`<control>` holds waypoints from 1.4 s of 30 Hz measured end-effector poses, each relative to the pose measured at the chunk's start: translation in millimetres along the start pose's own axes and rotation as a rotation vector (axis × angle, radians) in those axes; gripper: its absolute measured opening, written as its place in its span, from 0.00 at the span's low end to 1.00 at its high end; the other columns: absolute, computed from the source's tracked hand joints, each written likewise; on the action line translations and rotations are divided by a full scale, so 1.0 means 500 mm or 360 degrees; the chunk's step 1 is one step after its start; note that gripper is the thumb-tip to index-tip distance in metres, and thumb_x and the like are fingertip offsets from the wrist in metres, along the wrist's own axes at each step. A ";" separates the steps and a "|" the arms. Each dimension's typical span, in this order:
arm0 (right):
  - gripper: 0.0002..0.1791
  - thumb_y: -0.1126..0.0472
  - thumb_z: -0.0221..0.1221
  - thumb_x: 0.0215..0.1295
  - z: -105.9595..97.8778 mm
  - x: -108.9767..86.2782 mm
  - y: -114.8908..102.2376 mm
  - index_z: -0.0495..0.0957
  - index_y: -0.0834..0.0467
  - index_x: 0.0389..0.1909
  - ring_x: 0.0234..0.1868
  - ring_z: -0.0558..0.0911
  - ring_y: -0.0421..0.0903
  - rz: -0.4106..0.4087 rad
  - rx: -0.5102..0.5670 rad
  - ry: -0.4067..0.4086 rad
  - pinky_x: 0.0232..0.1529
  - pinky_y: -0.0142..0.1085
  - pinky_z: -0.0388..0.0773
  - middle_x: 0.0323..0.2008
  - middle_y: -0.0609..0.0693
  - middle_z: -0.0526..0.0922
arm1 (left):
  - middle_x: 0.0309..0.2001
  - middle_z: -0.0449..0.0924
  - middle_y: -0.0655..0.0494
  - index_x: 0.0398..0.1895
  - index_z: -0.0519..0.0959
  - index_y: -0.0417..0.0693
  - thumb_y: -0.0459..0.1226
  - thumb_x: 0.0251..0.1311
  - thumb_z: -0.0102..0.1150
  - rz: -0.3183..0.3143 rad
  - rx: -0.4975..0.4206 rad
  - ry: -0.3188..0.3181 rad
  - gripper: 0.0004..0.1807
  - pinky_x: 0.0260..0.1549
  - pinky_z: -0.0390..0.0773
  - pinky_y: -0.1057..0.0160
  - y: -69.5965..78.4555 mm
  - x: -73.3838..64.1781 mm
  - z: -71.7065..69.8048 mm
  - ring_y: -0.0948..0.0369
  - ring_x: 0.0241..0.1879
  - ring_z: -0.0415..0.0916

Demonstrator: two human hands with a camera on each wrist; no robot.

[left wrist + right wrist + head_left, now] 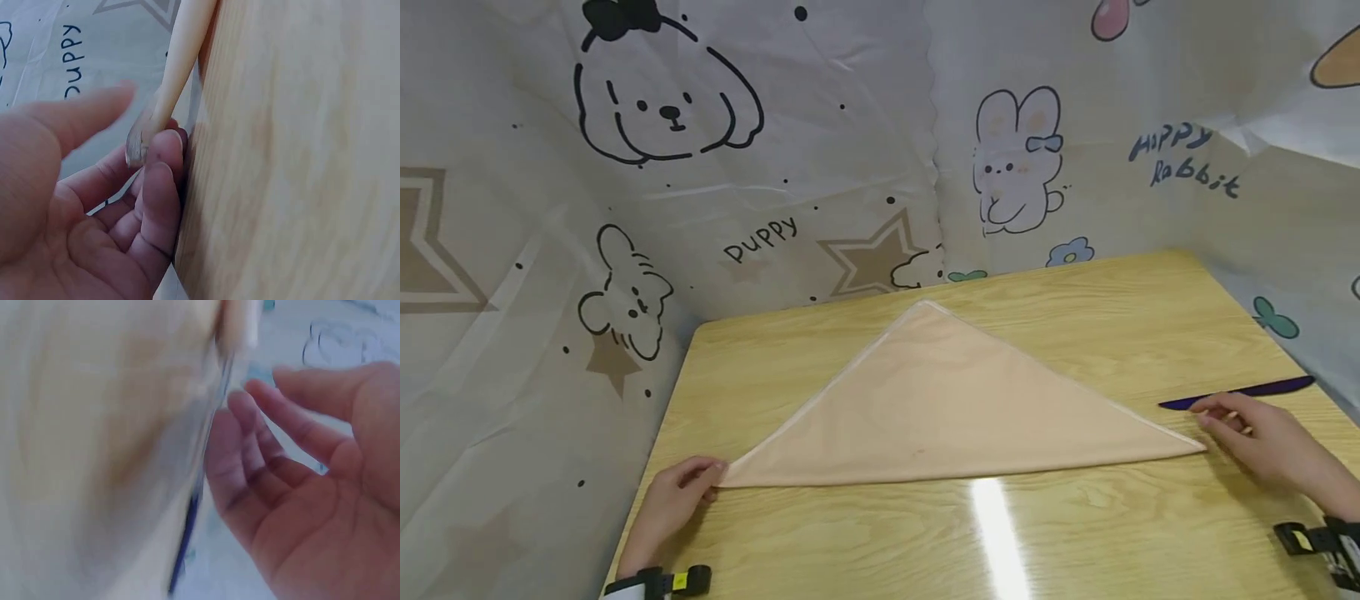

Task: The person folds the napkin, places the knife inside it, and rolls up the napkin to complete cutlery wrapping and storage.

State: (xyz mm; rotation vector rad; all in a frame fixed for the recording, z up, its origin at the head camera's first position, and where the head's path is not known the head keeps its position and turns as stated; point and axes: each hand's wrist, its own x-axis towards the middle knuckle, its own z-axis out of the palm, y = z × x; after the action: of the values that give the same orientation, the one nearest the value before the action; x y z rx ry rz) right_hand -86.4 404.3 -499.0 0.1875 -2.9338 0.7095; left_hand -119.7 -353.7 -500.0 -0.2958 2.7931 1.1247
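Across the wood-grain table [820, 542] in the head view, the peach cloth [940, 400] lies as a triangle between my left hand [673, 504] and my right hand [1262, 437], near a slim purple object [1277, 387]. From my left wrist, loosely bent fingers touch the cloth's corner, thumb lifted clear. From my right wrist, relaxed fingers hold nothing, released just beside the other corner.

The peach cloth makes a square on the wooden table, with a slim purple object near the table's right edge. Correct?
Not a square: the head view shows the peach cloth making a triangle on the wooden table, with the slim purple object near the table's right edge.
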 end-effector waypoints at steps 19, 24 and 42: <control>0.14 0.72 0.71 0.39 -0.044 0.044 0.185 0.79 0.66 0.29 0.29 0.75 0.60 -0.0135 -0.0566 0.0178 0.31 0.56 0.71 0.27 0.62 0.76 | 0.34 0.81 0.50 0.57 0.74 0.32 0.43 0.74 0.43 -0.0106 -0.0210 -0.0048 0.23 0.28 0.81 0.68 -0.025 0.002 -0.009 0.60 0.30 0.76; 0.12 0.71 0.70 0.44 -0.031 0.056 0.154 0.78 0.66 0.30 0.26 0.75 0.55 -0.0184 -0.0581 0.0119 0.29 0.54 0.74 0.25 0.56 0.76 | 0.37 0.81 0.49 0.57 0.75 0.32 0.44 0.75 0.42 -0.0082 -0.0242 -0.0052 0.24 0.28 0.81 0.68 -0.026 0.005 -0.008 0.60 0.31 0.76; 0.11 0.73 0.63 0.58 0.066 0.141 -0.219 0.75 0.58 0.38 0.39 0.69 0.41 -0.0733 -0.0089 0.0070 0.37 0.44 0.73 0.36 0.47 0.73 | 0.40 0.80 0.43 0.54 0.77 0.34 0.43 0.74 0.44 0.0016 -0.0271 0.0029 0.21 0.28 0.80 0.68 -0.028 0.003 -0.005 0.59 0.30 0.77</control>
State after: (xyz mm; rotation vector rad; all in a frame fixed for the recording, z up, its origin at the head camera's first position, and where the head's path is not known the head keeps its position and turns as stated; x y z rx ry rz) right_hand -142.6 285.9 -468.9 0.7963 -2.7067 0.5481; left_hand -118.0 -365.4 -507.8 -0.3090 2.7214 1.3718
